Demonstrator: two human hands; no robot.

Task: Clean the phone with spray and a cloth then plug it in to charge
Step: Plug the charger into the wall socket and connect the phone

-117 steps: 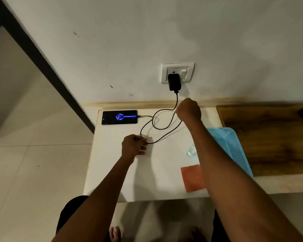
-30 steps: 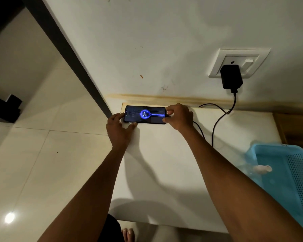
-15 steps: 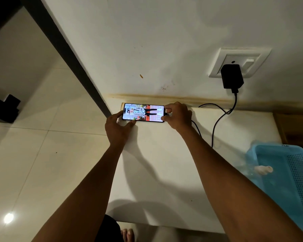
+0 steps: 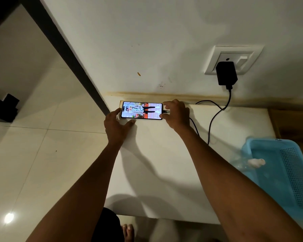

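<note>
The phone (image 4: 141,110) lies lengthwise at the far left corner of the white table (image 4: 161,165), its screen lit with a picture. My left hand (image 4: 116,126) grips its left end between thumb and fingers. My right hand (image 4: 176,115) grips its right end, where the black cable (image 4: 211,123) goes in. The cable runs across the table up to the black charger (image 4: 226,73) plugged into the white wall socket (image 4: 233,59). The spray bottle (image 4: 252,163) lies at the edge of the blue basket. No cloth is in view.
A blue plastic basket (image 4: 287,172) sits at the table's right side. A wooden surface (image 4: 294,126) adjoins the table on the right. The wall stands directly behind the phone. Tiled floor (image 4: 42,154) lies to the left, and my bare toes (image 4: 129,232) show below the table's front edge.
The phone's screen has changed from the blue charging animation to a lit picture. Both hands stay on its two ends near the wall.
</note>
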